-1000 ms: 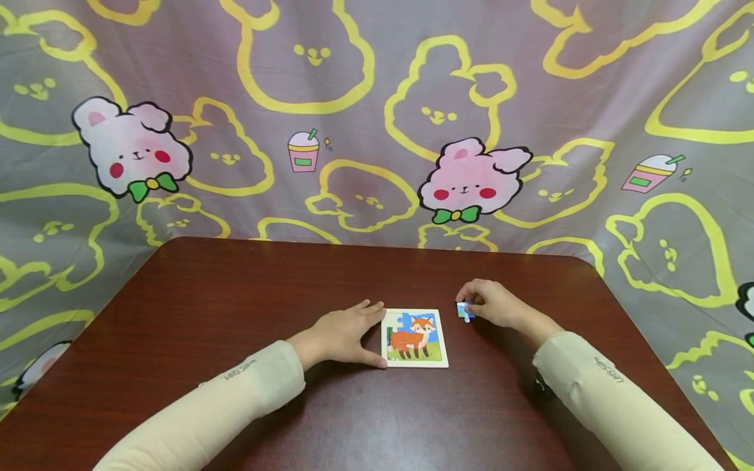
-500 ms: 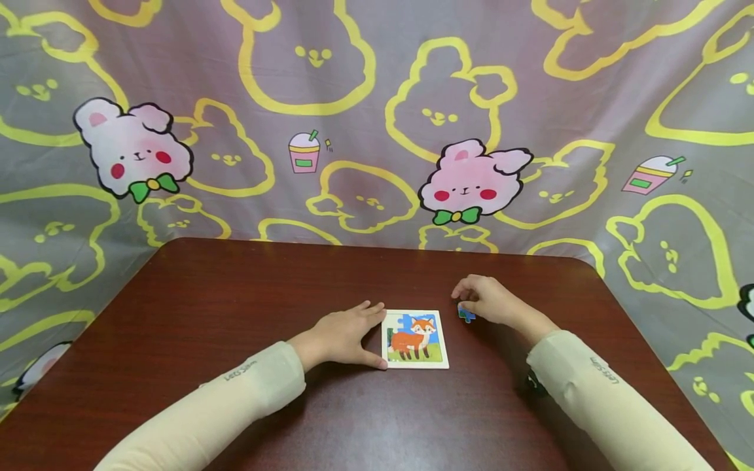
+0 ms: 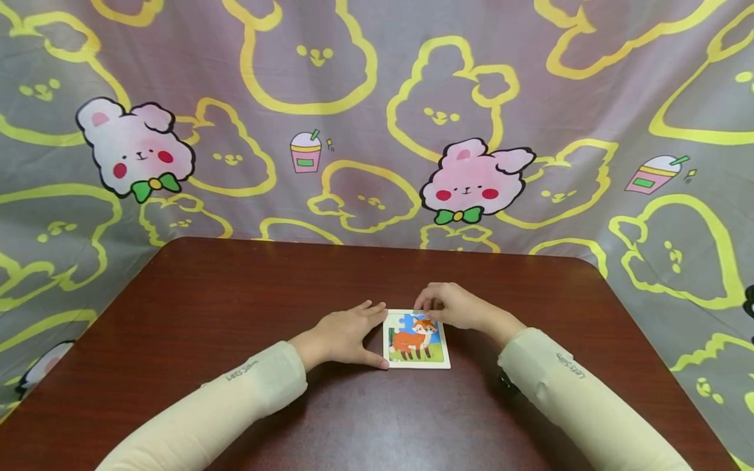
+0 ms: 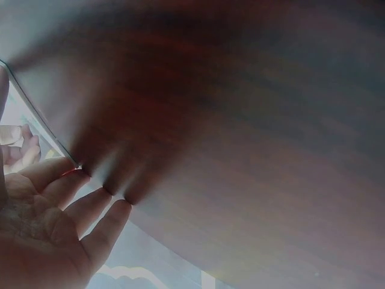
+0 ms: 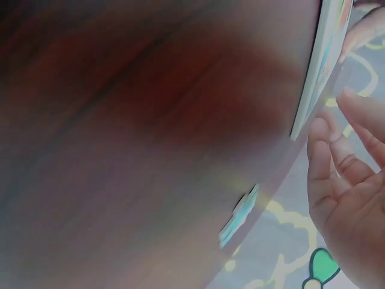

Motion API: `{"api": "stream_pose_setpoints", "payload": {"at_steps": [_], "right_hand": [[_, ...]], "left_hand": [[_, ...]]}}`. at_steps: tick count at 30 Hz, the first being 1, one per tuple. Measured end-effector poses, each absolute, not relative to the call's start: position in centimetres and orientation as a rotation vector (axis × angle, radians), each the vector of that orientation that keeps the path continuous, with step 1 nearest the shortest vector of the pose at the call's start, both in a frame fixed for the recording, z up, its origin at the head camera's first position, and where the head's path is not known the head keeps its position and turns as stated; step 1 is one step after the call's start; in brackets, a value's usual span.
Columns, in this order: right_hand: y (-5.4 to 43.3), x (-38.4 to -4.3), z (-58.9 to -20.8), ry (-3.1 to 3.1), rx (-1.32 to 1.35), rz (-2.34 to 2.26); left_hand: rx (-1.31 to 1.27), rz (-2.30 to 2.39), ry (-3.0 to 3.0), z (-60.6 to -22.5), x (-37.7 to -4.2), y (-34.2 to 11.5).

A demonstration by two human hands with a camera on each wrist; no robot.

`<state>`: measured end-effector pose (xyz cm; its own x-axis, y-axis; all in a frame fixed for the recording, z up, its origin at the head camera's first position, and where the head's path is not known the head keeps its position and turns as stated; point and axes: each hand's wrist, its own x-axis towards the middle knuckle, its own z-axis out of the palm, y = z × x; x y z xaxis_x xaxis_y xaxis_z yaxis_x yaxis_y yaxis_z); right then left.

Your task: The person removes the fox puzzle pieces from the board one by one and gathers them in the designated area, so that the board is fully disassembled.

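Observation:
A small square fox jigsaw puzzle (image 3: 415, 341) in a white frame lies on the table, its upper-left part bare. My left hand (image 3: 344, 333) is spread along the frame's left side, index finger at the top corner and thumb at the bottom corner. Over the top right of the puzzle is my right hand (image 3: 456, 306), its thumb and fingers pinching a small puzzle piece (image 3: 419, 313) that is mostly hidden by the fingers. Another puzzle piece (image 5: 239, 215) lies flat on the table in the right wrist view; the hand hides it in the head view.
The dark reddish-brown table (image 3: 247, 288) has rounded back corners. A grey curtain (image 3: 353, 131) with yellow outlines and rabbit prints hangs behind it and at the sides. Both forearms wear pale sleeves (image 3: 206, 405).
My right hand has moved left from the loose pieces to the puzzle's top right, carrying a piece. The left hand and the puzzle have stayed in place.

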<state>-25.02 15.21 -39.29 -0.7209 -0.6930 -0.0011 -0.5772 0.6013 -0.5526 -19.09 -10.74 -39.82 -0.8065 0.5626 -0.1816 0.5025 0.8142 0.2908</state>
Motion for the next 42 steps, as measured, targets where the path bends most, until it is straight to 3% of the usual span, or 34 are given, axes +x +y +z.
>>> {"api": "stream_pose_setpoints", "payload": {"at_steps": [42], "right_hand": [[12.0,-25.5,-38.1,2.398,-0.984,-0.458]], "left_hand": [[0.816,0.326,2.736,-39.6,-18.9,-10.8]]}}
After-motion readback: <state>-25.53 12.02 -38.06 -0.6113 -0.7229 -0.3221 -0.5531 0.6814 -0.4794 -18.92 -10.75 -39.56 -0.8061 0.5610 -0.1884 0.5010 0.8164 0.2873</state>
